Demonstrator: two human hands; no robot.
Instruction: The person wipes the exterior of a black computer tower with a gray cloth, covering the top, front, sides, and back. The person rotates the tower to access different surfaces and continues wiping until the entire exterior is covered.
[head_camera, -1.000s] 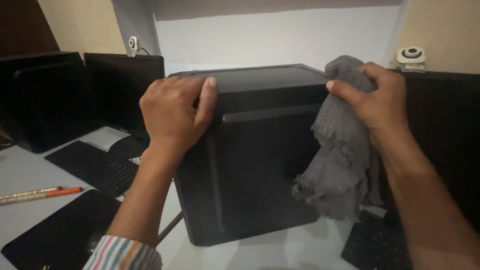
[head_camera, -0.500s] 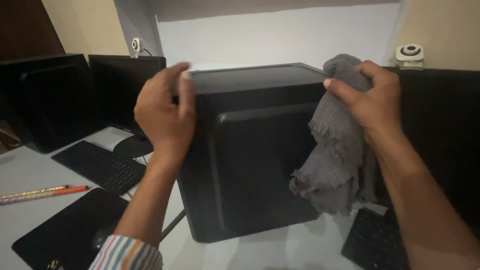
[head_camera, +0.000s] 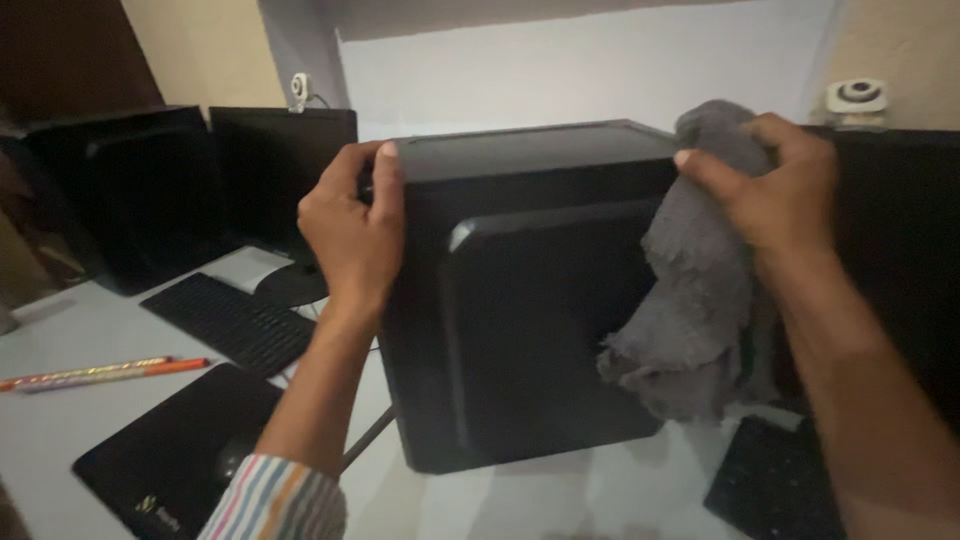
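Head camera: it looks down on a black computer case (head_camera: 530, 310) that stands upright on a pale desk (head_camera: 70, 400), with both hands at its top edges.
Place of the case: straight in front of the person, between the two arms, its base on the desk.
Long axis: it seems vertical; the flat top faces up and one broad side panel faces the camera.
Left hand (head_camera: 352, 232): it grips the top left corner, fingers curled over the edge, thumb on the near face.
Right hand (head_camera: 780, 195): it is closed on a grey cloth (head_camera: 700, 290) and presses it against the top right edge; the rest of the cloth hangs down the right side.
Nearer hand: both touch the case, so neither is nearer.
Room on the left: a black keyboard (head_camera: 230, 320), a black mouse pad (head_camera: 175, 450) and two pencils (head_camera: 100, 372) lie near, and a dark monitor (head_camera: 285, 170) stands behind them.
Room on the right: it is narrow; another dark screen (head_camera: 900, 230) stands just beside the cloth, and a second keyboard (head_camera: 775, 485) lies below.
Room in front: a bare strip of desk lies before the base.
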